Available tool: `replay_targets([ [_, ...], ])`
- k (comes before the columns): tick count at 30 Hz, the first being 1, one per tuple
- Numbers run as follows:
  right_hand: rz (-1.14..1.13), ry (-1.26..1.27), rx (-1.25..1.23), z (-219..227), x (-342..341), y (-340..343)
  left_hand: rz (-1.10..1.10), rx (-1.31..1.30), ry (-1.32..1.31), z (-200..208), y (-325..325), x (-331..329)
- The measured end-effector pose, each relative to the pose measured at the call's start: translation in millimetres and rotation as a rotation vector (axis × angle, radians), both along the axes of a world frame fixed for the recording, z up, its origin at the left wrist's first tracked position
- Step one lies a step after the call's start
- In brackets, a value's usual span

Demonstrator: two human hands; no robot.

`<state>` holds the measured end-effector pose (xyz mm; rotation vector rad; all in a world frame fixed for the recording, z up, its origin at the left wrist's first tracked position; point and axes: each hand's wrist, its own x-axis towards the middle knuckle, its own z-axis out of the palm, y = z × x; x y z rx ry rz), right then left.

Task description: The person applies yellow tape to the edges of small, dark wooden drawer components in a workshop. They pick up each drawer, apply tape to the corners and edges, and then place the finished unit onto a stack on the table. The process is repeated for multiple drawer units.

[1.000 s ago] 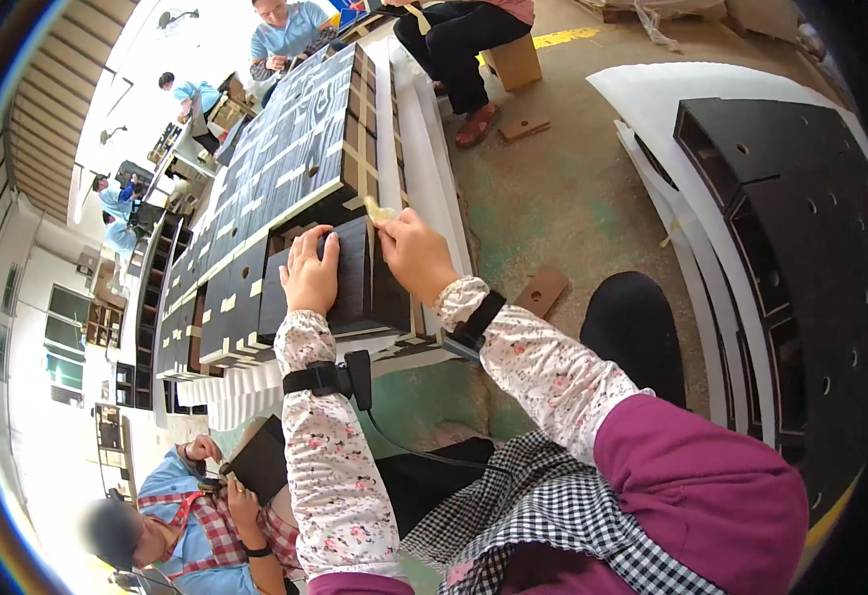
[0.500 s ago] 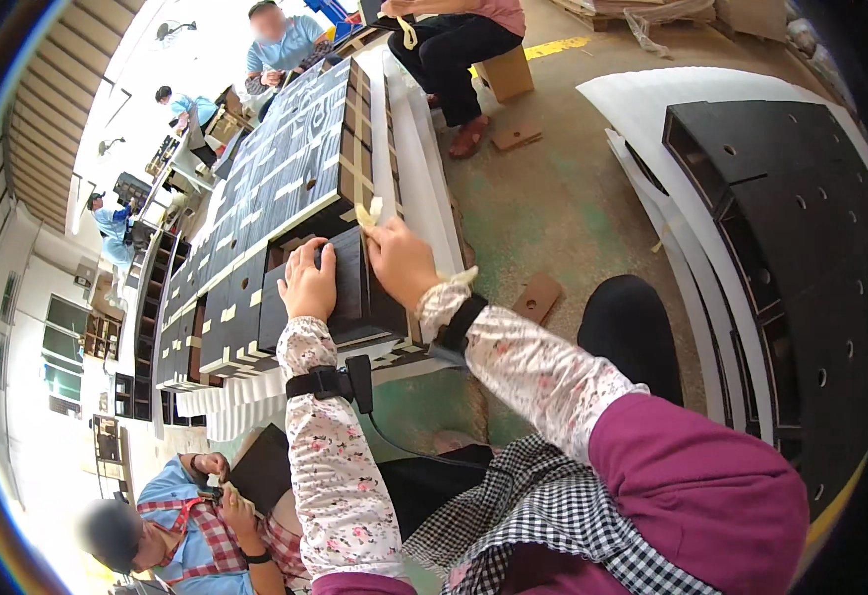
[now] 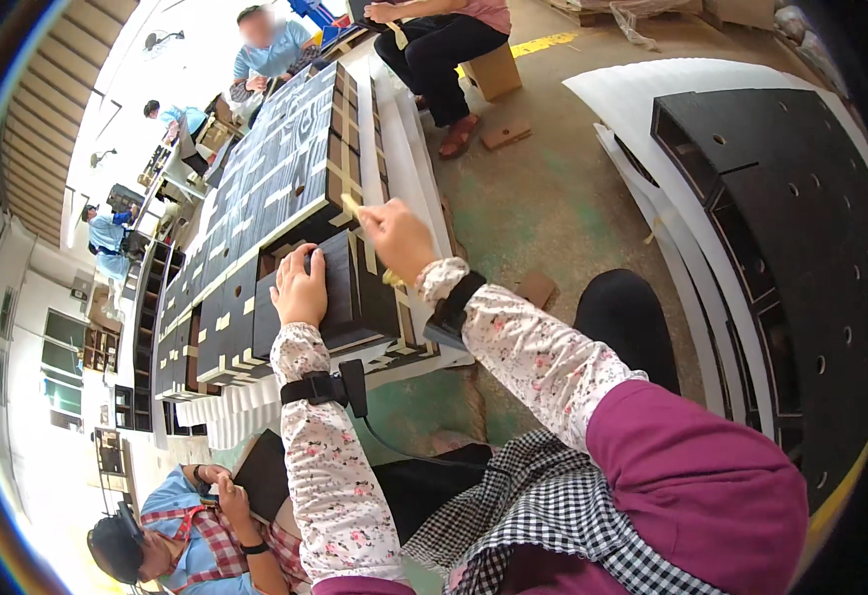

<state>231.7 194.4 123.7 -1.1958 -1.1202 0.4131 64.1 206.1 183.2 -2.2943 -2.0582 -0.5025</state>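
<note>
Left hand (image 3: 300,288) lies flat, palm down, fingers spread; right hand (image 3: 397,238) raised, thumb and forefinger pinched.

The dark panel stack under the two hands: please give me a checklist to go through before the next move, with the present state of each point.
1. Left hand lies flat on the top dark panel: ok.
2. Right hand pinches the tape strip: ok.
3. Strip hangs free, not yet stuck down: ok.
4. Panel edges flush in the stack: cannot tell.
5. White foam sheet beside the stack, apart from the hands: ok.
</note>
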Motion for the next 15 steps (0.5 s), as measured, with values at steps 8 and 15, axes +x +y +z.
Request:
replay_targets([
  [8,0.084,-0.133,0.064,-14,-14,-31,-0.031,-0.001,-0.008,-6,8,-7],
  [15,-0.056,-0.103,0.221,11,17,-4,-0.039,0.015,0.005,-2,3,-3],
])
